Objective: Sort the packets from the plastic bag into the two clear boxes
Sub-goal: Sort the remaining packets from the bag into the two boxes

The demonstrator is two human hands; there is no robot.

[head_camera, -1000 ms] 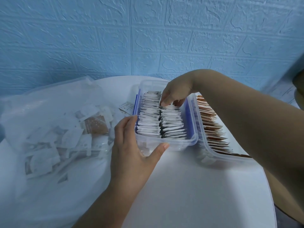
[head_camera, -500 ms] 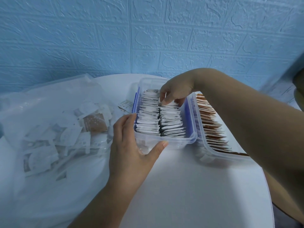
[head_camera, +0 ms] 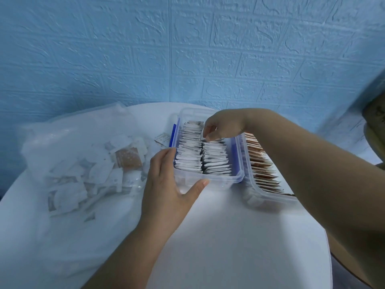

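A clear box (head_camera: 226, 183) with blue side clips stands mid-table, packed with two rows of white packets (head_camera: 198, 161). My left hand (head_camera: 166, 190) holds its near left corner, fingers along the side wall and thumb on the front wall. My right hand (head_camera: 223, 126) reaches over the box, its curled fingertips pinching a white packet at the far end of the right row. A second clear box (head_camera: 268, 198) touches the first on the right and holds a row of brown packets (head_camera: 260, 163). The plastic bag (head_camera: 83, 163) of mixed packets lies on the left.
Inside the bag one brown packet (head_camera: 128, 160) shows among several white ones. A loose packet (head_camera: 162, 139) lies on the round white table (head_camera: 239, 236) between bag and box. A blue brick-pattern wall stands close behind. A brownish object (head_camera: 376, 126) sits at the right edge.
My right hand has shifted a little toward the far end of the right packet row. My left hand has kept its hold on the box corner.
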